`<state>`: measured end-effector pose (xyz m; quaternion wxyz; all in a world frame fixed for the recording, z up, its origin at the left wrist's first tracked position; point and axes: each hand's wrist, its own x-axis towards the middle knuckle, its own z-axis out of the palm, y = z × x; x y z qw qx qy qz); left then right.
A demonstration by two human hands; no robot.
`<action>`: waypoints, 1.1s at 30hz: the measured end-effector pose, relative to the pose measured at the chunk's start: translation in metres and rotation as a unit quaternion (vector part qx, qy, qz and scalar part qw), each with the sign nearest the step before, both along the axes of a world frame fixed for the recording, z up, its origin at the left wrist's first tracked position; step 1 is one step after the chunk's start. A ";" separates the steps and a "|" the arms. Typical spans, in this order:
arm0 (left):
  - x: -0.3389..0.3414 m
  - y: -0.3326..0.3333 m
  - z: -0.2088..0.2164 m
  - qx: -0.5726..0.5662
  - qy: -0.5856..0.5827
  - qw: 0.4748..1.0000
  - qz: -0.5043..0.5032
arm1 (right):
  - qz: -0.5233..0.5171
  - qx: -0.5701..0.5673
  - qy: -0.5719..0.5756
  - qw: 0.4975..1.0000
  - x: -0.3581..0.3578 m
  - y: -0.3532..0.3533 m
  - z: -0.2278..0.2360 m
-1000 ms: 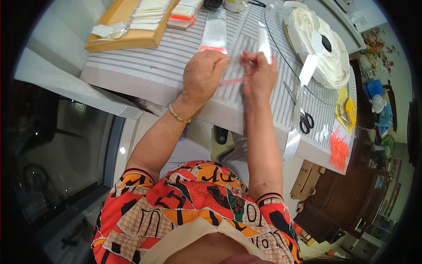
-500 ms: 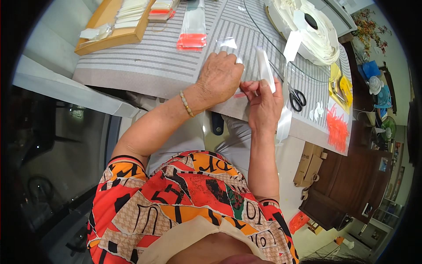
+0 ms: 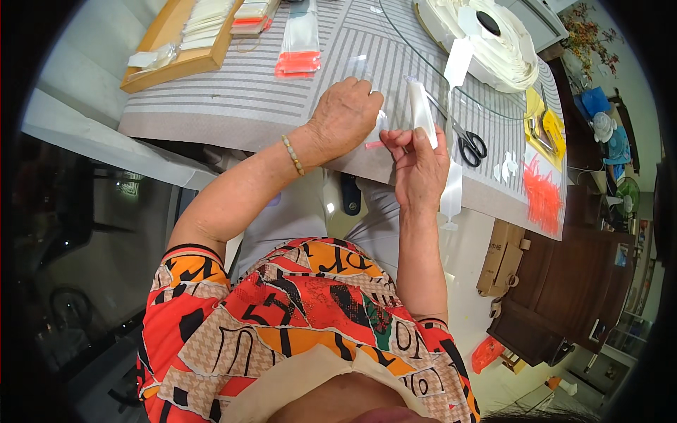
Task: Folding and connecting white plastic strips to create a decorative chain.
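Note:
My right hand [image 3: 421, 166] pinches a slim white folded strip [image 3: 422, 116] between thumb and fingers, its far end pointing away from me. My left hand [image 3: 343, 116], with a beaded bracelet at the wrist, is curled closed, back upward, close beside the right. Under and around its fingers lies a clear plastic bag [image 3: 360, 67] on the table, with a short red edge [image 3: 374, 144] showing between the hands. My left fingertips are hidden, so I cannot make out what they grip. Black-handled scissors [image 3: 472, 149] lie just right of my right hand.
A stack of clear bags with red edges [image 3: 297, 65] lies beyond my left hand. A wooden tray [image 3: 176, 69] of white strips stands far left. At the back right is a large roll of white tape [image 3: 518, 63], its tagged strip [image 3: 458, 63] trailing toward me. Red strips [image 3: 543, 197] lie far right.
The view has shifted slightly, so the table's things appear a little further left and up. Both hands keep nearly the same pose, and the white strip stays in my right hand.

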<state>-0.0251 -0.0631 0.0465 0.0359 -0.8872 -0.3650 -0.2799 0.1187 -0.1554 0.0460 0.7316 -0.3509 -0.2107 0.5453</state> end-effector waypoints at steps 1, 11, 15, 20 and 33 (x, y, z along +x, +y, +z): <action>-0.001 -0.003 0.002 0.001 0.000 1.000 0.000 | 0.000 0.001 0.000 1.000 0.000 -0.002 0.000; -0.016 -0.032 0.005 0.000 0.012 0.999 -0.030 | -0.005 0.017 -0.006 1.000 -0.013 -0.025 -0.010; -0.019 -0.031 -0.013 0.028 0.051 0.998 -0.007 | -0.017 0.009 -0.011 1.000 -0.019 -0.030 -0.015; -0.022 -0.035 -0.014 0.016 0.022 1.000 -0.010 | -0.020 0.001 -0.009 1.000 -0.018 -0.033 -0.017; -0.021 -0.041 -0.004 -0.040 0.016 0.997 -0.057 | -0.020 0.006 -0.010 1.000 -0.015 -0.038 -0.016</action>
